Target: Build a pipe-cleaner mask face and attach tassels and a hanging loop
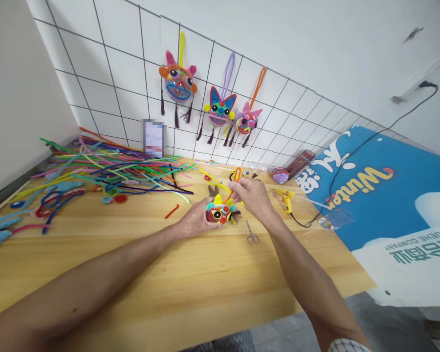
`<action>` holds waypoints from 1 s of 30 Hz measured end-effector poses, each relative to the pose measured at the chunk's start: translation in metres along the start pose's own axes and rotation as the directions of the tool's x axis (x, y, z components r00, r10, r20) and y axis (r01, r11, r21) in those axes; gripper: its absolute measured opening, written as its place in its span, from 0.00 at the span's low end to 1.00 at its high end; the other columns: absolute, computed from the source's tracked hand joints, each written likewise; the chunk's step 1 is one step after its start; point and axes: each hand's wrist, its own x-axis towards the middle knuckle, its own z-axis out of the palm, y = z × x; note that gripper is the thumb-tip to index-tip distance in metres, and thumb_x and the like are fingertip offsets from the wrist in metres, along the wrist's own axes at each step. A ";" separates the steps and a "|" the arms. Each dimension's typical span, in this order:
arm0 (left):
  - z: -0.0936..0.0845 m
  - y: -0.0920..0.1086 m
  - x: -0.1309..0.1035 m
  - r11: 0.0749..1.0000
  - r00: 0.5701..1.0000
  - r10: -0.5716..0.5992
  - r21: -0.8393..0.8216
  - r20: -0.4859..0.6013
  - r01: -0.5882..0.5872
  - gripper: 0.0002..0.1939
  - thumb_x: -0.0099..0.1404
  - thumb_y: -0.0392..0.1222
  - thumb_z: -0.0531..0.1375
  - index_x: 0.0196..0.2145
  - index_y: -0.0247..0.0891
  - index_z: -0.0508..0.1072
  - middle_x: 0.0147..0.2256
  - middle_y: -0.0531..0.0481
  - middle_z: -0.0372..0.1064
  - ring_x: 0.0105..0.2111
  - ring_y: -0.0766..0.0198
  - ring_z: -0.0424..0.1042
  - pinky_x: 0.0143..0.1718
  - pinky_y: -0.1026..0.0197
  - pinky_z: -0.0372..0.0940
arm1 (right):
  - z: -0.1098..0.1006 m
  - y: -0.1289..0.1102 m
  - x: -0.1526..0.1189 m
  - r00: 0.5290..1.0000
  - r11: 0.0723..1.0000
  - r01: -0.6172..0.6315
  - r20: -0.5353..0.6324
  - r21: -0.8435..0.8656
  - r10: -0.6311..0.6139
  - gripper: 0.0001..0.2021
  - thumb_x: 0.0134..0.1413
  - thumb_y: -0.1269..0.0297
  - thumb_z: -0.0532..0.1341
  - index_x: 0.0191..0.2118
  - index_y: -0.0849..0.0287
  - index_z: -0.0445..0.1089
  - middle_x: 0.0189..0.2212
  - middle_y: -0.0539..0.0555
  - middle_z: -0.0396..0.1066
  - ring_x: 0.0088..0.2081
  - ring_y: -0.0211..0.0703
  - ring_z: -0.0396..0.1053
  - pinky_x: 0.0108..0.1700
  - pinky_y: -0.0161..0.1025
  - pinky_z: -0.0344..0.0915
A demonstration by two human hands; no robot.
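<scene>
A small colourful pipe-cleaner face ornament [218, 215], with round eyes and yellow points on top, rests in my left hand [195, 219], whose fingers curl round its left side. Just above it, my right hand [252, 195] pinches an orange pipe-cleaner loop [237, 177] whose lower end reaches the ornament's top. Whether the loop is fastened there I cannot tell. Pliers [215, 190] lie behind the ornament, their handles partly hidden. Small scissors [253, 236] are on the table below my right hand.
Many coloured pipe cleaners [132, 168] are heaped at the left. A yellow glue gun [287, 201] with a cord lies at the right. Finished face ornaments [178, 84] hang on the wire grid [123, 93]. A phone-like screen [154, 139] leans at the back. A blue printed board [388, 181] stands right.
</scene>
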 end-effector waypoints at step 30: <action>0.003 -0.007 -0.001 1.000 1.000 0.009 -0.001 0.017 -0.009 0.33 0.54 0.52 0.74 0.53 0.40 0.70 0.48 0.44 0.76 0.44 0.53 0.78 0.47 0.52 0.75 | 0.012 0.022 -0.002 0.990 0.941 -0.113 0.119 0.320 0.078 0.19 0.52 0.45 0.70 0.33 0.58 0.71 0.24 0.49 0.75 0.19 0.33 0.68 0.20 0.29 0.66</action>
